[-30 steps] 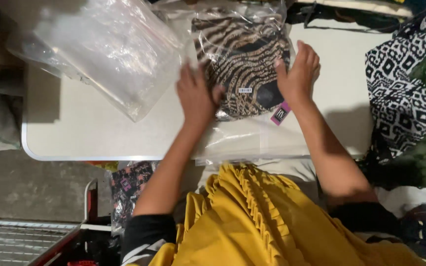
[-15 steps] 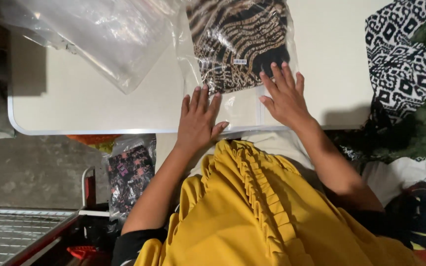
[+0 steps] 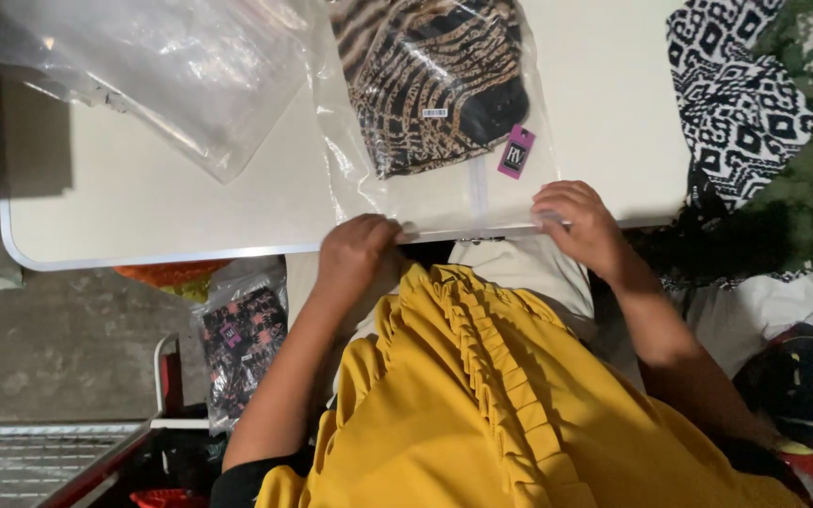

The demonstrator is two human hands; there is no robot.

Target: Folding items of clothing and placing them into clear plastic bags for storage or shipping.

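At the desk's (image 3: 143,202) ten o'clock corner lies a heap of clear plastic bags (image 3: 162,66), unfilled as far as can be seen. Below the desk edge, at eight o'clock, a bagged dark printed garment (image 3: 242,343) lies by the floor. At centre, the left hand (image 3: 358,252) sits at the near desk edge with its fingers (image 3: 383,230) curled shut on the open end of a clear bag (image 3: 444,202), pinching the plastic at the bag's seven o'clock corner. Inside the bag, toward twelve o'clock, sits a folded garment in black and tan stripes (image 3: 430,80) with a pink hang tag (image 3: 517,150) at its lower right; the piece is fully in the bag, which lies flat on the desk. The right hand (image 3: 581,221) presses the bag's five o'clock corner, fingers bent down on the plastic, gripping or pressing, hard to say which. The garment appears packed; closing the mouth looks like what remains. At two o'clock, a black-and-white patterned cloth (image 3: 736,94) hangs off the desk.
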